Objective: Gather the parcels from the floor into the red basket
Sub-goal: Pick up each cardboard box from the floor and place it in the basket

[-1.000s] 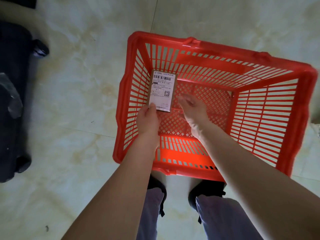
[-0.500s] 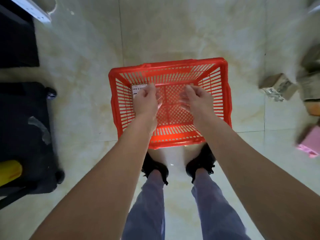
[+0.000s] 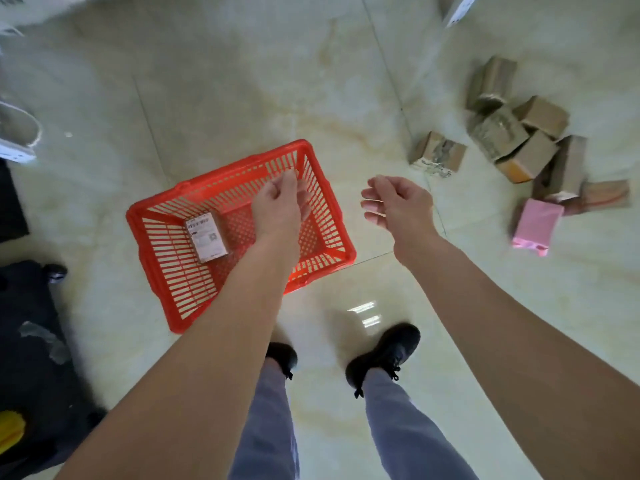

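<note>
Basket point(image 3: 166, 261) on pale tile, one labelled parcel point(image 3: 207, 237) lying flat inside near its left wall
Bare floor lies open between the basket and a heap of about eight brown boxes point(image 3: 498, 133) plus one pink packet point(image 3: 535, 221) at right; the parcel's long axis runs toward the near corner; left hand point(image 3: 278, 206) over the basket and right hand point(image 3: 401, 206) beside it hang loosely curled, holding nothing

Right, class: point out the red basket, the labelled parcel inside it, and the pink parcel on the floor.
red basket point(image 3: 180, 320): head view, near corner of its rim.
labelled parcel point(image 3: 206, 237): head view, middle of its white label.
pink parcel point(image 3: 535, 222): head view, middle of its top face.
</note>
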